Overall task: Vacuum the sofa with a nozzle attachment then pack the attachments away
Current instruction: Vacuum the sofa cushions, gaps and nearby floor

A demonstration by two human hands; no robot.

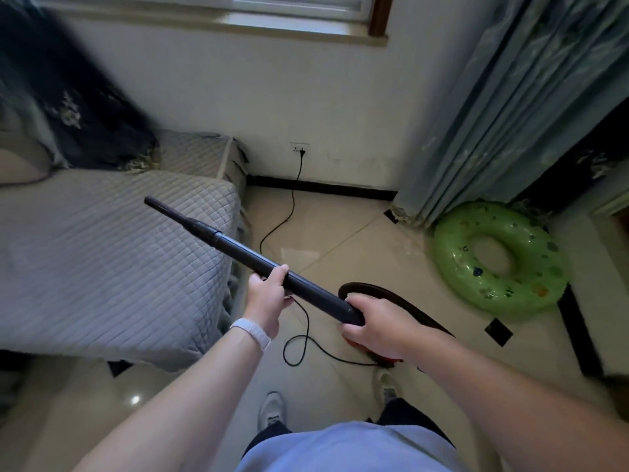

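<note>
A long dark vacuum wand (245, 253) slants from lower right up to the left, ending in a narrow nozzle attachment (170, 211) that hovers over the sofa's grey quilted seat (102, 260). My left hand (267, 294) grips the wand at mid-length from below. My right hand (372, 323) grips its rear end, where a dark hose (401, 303) curves away behind it. A red vacuum body (384, 359) shows partly under my right hand, mostly hidden.
A black power cord (292, 206) runs from a wall socket (299, 149) down across the tiled floor to the vacuum. A green inflatable ring (531, 291) lies at the right by blue-grey curtains (493, 114). A dark patterned cushion (68, 107) sits on the sofa's back. My shoes (272, 410) are below.
</note>
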